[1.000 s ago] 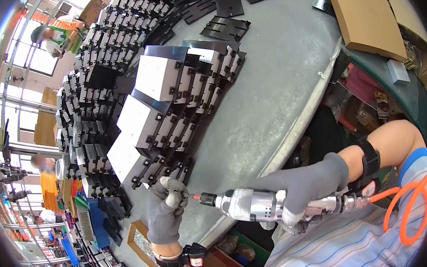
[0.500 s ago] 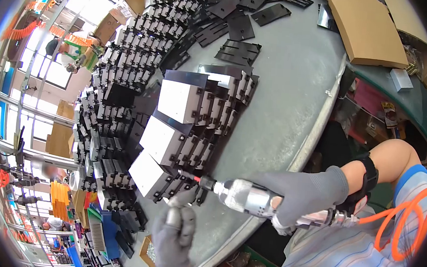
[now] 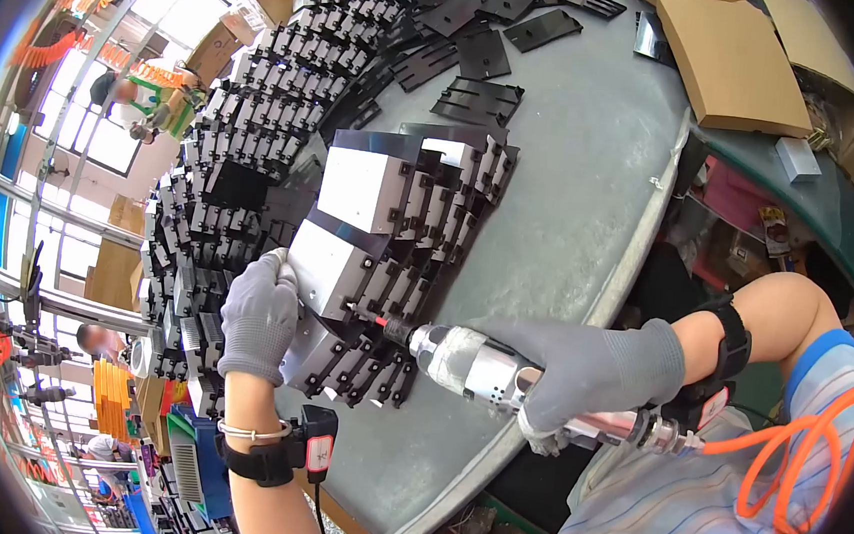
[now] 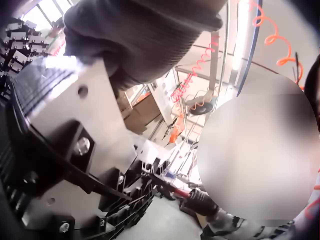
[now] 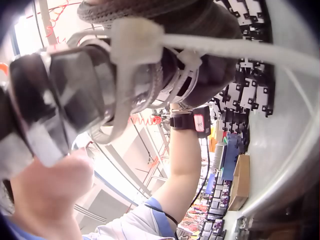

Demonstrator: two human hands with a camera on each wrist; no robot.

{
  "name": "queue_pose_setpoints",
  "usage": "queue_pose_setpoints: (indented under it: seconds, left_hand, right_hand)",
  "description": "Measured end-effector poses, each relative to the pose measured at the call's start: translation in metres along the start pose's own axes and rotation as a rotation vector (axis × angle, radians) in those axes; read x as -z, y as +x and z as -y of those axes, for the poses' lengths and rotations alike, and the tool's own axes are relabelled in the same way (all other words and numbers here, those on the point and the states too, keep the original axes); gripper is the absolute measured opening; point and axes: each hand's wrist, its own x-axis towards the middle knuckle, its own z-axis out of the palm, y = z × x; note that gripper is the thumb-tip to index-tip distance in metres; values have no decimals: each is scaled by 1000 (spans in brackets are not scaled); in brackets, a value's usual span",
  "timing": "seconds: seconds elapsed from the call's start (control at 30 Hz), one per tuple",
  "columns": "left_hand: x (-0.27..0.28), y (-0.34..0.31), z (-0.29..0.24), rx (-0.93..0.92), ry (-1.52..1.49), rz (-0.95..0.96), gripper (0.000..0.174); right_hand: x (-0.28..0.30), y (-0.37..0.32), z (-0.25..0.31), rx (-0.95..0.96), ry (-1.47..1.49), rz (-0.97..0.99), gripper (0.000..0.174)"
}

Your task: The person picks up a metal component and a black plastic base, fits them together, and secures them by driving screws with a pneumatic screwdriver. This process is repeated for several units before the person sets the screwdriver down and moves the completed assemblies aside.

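My gloved left hand (image 3: 263,316) rests against the far side of a stack of white metal units with black brackets (image 3: 332,265). In the left wrist view, the dark glove (image 4: 135,40) overlaps the upper edge of a white plate (image 4: 87,117), and its fingertips are hidden. My gloved right hand (image 3: 589,375) grips an air screwdriver (image 3: 475,363) around its body. The tool's red-collared bit (image 3: 380,321) points left, its tip right at a black bracket on the side of the stack.
An orange coiled air hose (image 3: 775,430) runs from the tool. Many more units (image 3: 259,103) fill the left of the grey table (image 3: 574,178). Loose black plates (image 3: 475,100) lie behind. Cardboard boxes (image 3: 734,65) stand at the upper right. Other people (image 3: 154,100) work beyond.
My left hand, first with its fingers at the bit tip, has gone up and left to the stack. The screwdriver has moved up and left, bringing its bit to the brackets.
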Motion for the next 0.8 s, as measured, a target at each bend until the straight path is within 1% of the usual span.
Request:
queue_pose_setpoints:
  seconds: [0.03, 0.07, 0.1, 0.13, 0.17, 0.2, 0.27, 0.3, 0.37, 0.43, 0.53, 0.6, 0.63, 0.7, 0.77, 0.8]
  left_hand:
    - [1, -2, -4, -22, 134, -49, 34]
    - [2, -3, -7, 22, 77, -7, 35]
    - [1, -3, -6, 21, 75, -7, 35]
    - [0, -3, -5, -26, 97, -31, 34]
    - [0, -4, -6, -74, 120, -55, 34]
    - [1, -5, -9, -76, 119, -56, 34]
    - [2, -7, -15, -13, 151, -19, 33]
    - [0, -7, -13, -12, 149, -19, 33]
    - [-4, -5, -9, -69, 199, -65, 33]
    - [-4, -5, -10, -75, 186, -71, 32]
    - [-7, -2, -7, -86, 173, -74, 31]
    - [-8, 0, -5, -91, 171, -78, 31]
    - [-8, 1, -5, -108, 177, -90, 31]
    - [-8, 3, -5, -124, 186, -101, 31]
    - [-6, 6, -7, -51, 153, -76, 30]
    - [-7, 6, -5, -52, 155, -78, 30]
  right_hand:
    - [0, 1, 1, -1, 1, -2, 62]
    - [2, 2, 2, -33, 21, 34, 70]
    - [2, 3, 3, -65, 39, 70, 79]
    - [-1, 3, 3, -65, 37, 68, 79]
    - [-4, 2, 2, -31, 52, 42, 65]
    - [-7, 2, 1, 4, 67, 16, 52]
    - [-10, 2, 0, 4, 93, 11, 51]
    - [-11, 2, 0, 2, 119, 8, 49]
    - [-13, 3, -2, -7, 115, -6, 48]
    - [-14, 4, -2, -17, 115, -19, 48]
    - [-16, 5, 0, 4, 195, -14, 47]
    - [-12, 8, 4, -90, 190, 54, 74]
    - [-13, 8, 5, -87, 188, 55, 74]
    - [-16, 7, 3, -3, 118, -15, 46]
    - [-11, 6, 1, 16, 134, 7, 49]
    - [-9, 5, 0, 29, 148, 34, 51]
